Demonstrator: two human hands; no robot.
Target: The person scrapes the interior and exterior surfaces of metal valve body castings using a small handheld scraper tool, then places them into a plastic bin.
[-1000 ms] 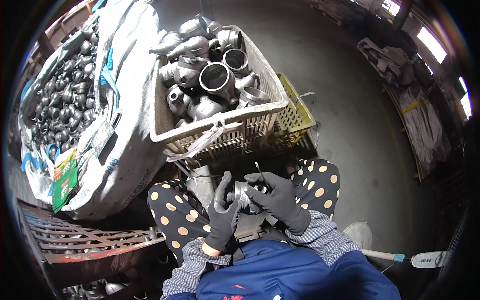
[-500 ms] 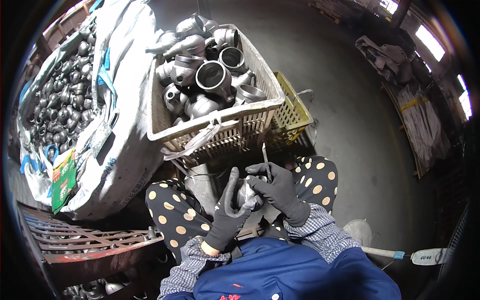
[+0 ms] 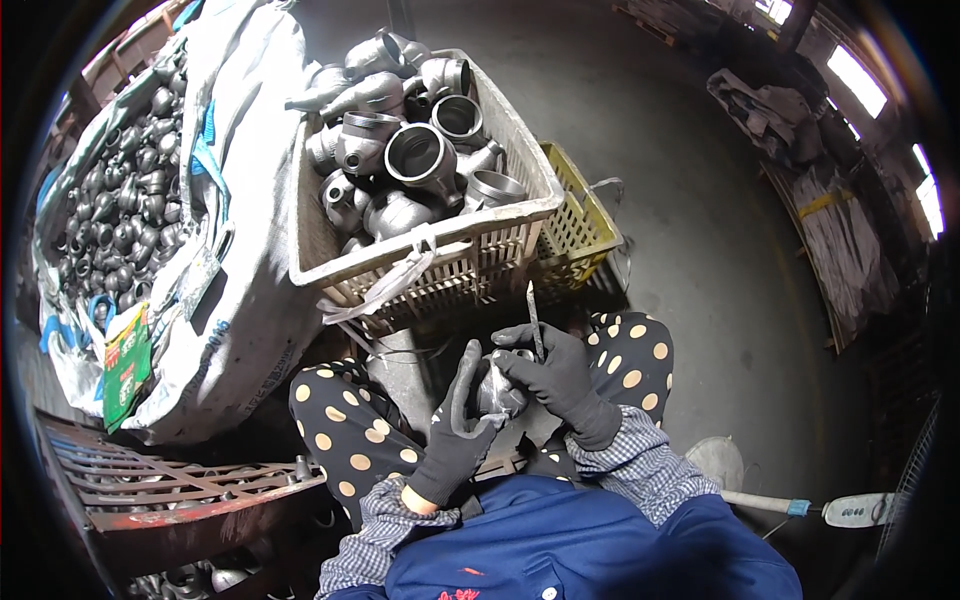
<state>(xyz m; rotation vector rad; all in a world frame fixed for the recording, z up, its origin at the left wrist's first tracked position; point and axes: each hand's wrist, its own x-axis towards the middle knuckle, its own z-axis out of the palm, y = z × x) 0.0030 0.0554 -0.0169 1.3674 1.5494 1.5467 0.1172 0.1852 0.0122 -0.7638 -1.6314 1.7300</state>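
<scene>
Between my knees I hold a rounded grey metal casting (image 3: pixel 500 393). My left hand (image 3: pixel 455 430), in a dark grey glove, cups it from the left and below, thumb stretched upward along its side. My right hand (image 3: pixel 565 385), gloved alike, grips a thin pale stick (image 3: pixel 533 312), pointed at its upper end, like a pencil or a scraper; which one I cannot tell. The stick points up and away from me. Fingertips of that hand also press on the casting's upper right, and they hide part of it.
Ahead, a white plastic crate (image 3: pixel 430 245) is heaped with hollow metal castings (image 3: pixel 420 158); a yellow crate (image 3: pixel 580 215) sits behind it. A large white sack (image 3: pixel 250 200) at left holds many small castings. A red-brown metal rack (image 3: pixel 200 515) is at lower left, a pale-handled object (image 3: pixel 765 502) at right.
The casting has turned slightly between my hands, and its lit face looks different. Both hands stay nearly in place; the whole view has shifted a little.
</scene>
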